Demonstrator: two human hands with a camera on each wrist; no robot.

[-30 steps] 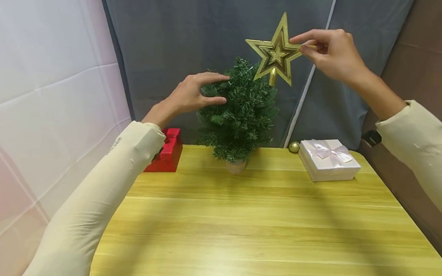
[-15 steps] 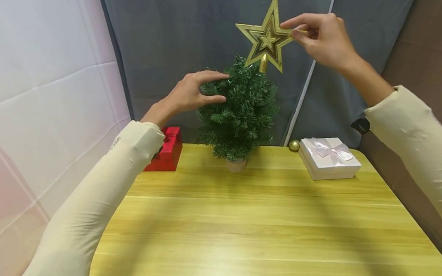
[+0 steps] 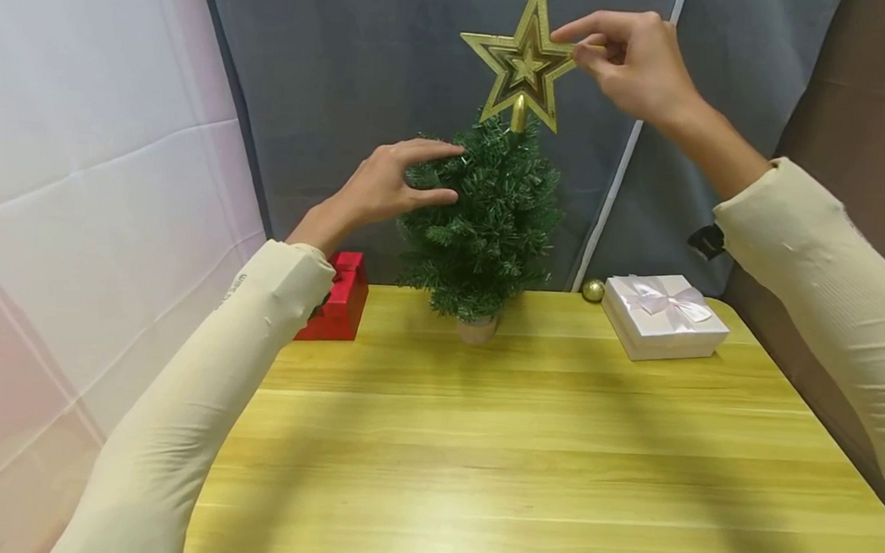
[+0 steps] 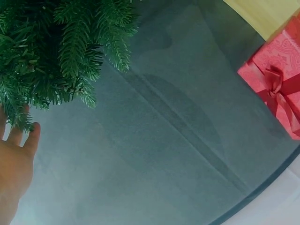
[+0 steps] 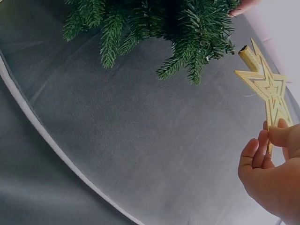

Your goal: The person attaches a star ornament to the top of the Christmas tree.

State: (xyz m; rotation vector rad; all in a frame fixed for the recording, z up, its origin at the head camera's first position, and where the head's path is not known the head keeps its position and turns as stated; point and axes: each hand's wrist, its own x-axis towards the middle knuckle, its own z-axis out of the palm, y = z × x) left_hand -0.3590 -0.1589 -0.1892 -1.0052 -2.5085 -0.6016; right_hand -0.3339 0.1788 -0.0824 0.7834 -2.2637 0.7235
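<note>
A gold star tree topper (image 3: pixel 527 68) is pinched by one point between the thumb and fingers of my right hand (image 3: pixel 646 66). Its hollow stem points down, and in the head view it overlaps the top of a small green Christmas tree (image 3: pixel 490 220). From the right wrist view, the star (image 5: pixel 269 86) and its stem stand apart from the branches (image 5: pixel 197 42). My left hand (image 3: pixel 387 183) is at the tree's left side, thumb and fingers spread. In the left wrist view, the fingers of that hand (image 4: pixel 16 164) touch the branch tips.
A red gift box (image 3: pixel 345 301) stands left of the tree, partly behind my left sleeve. On the right lie a small gold ball (image 3: pixel 593 290) and a white gift box (image 3: pixel 666 317) with a ribbon bow. A grey curtain (image 3: pixel 349 54) hangs behind the wooden table (image 3: pixel 516 447).
My right hand has carried the star up and to the left, from beside the treetop to over it. The left hand has stayed at the tree's side.
</note>
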